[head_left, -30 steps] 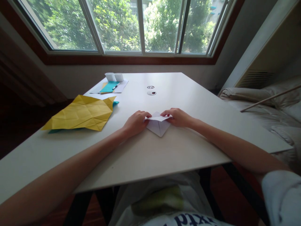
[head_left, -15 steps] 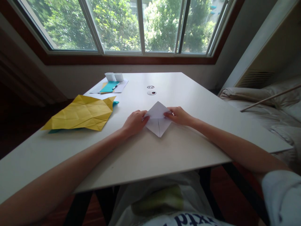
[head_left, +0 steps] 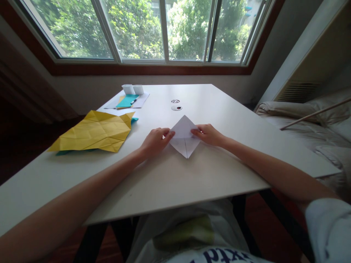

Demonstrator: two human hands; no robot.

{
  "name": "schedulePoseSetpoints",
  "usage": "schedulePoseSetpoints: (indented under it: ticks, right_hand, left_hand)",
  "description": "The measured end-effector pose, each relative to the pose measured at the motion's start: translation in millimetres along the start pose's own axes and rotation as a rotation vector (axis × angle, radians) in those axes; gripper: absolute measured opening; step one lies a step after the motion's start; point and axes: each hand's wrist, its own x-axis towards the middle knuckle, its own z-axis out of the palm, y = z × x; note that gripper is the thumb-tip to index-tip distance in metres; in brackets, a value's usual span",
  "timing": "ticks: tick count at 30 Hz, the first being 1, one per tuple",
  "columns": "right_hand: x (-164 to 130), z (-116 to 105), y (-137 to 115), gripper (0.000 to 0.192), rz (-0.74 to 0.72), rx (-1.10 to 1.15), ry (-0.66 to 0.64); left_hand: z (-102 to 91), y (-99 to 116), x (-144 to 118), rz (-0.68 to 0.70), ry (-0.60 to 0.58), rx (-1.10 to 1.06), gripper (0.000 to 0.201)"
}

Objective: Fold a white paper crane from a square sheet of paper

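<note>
A folded sheet of white paper (head_left: 185,140), diamond-shaped, is held just over the near middle of the table. A crease runs across it, and a vertical seam divides its lower half. My left hand (head_left: 158,141) pinches its left corner, thumb on top and fingers curled behind. On the opposite corner my right hand (head_left: 208,134) has the same kind of pinch, with the thumb on the front face. The fingertips beneath the paper are hidden.
The white table (head_left: 233,164) stretches toward the window. At left lies a creased yellow paper (head_left: 93,133) over a teal sheet. Farther back are teal paper (head_left: 127,100), a pen (head_left: 135,100) and two small white containers (head_left: 132,89). Two round inserts (head_left: 176,108) sit mid-table.
The folded paper has shifted very slightly, its top corner a little higher and farther from me. My left thumb has moved slightly up and right on it. Everything else stays put.
</note>
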Motion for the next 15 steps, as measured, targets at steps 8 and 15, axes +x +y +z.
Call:
schedulePoseSetpoints:
  ticks: [8, 15]
  right_hand:
    - [-2.5, -1.2, 2.7, 0.037, -0.026, 0.012, -0.007]
    - [-1.9, -0.4, 3.3, 0.038, -0.018, 0.006, -0.001]
  left_hand:
    - [-13.0, -18.7, 4.1, -0.254, -0.031, -0.495, 0.041]
    - [-11.6, -7.4, 3.0, -0.29, -0.12, -0.633, 0.03]
